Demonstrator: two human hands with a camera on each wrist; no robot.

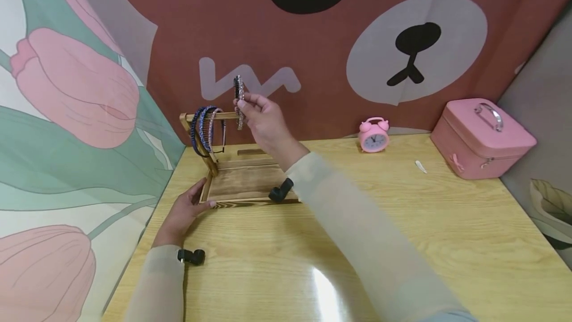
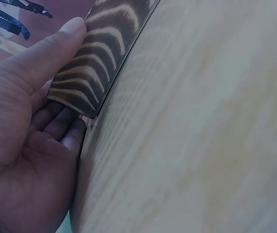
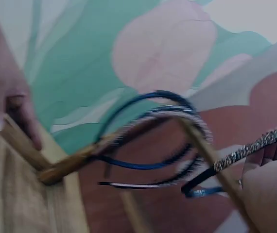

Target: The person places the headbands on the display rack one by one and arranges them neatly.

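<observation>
My right hand (image 1: 268,123) pinches a headband (image 1: 241,86) with silvery, beaded trim, held upright at the rail of a wooden rack (image 1: 246,183). Dark beading shows beside the silver; I cannot tell whether that is a second band. Left of it on the rail hang a dark blue headband (image 1: 194,135), a brighter blue headband (image 1: 203,130) and a pink headband (image 1: 212,125). My left hand (image 1: 185,211) grips the rack's front left corner. In the left wrist view, its thumb lies along the striped wooden edge (image 2: 95,58), with the fingers bent around the corner.
On the wood-grain table (image 1: 250,262), a pink alarm clock (image 1: 374,135) stands right of the rack. Farther right are a small white hair clip (image 1: 421,166) and a pink case (image 1: 482,138). Patterned cloth (image 1: 313,53) hangs behind the table and along its left.
</observation>
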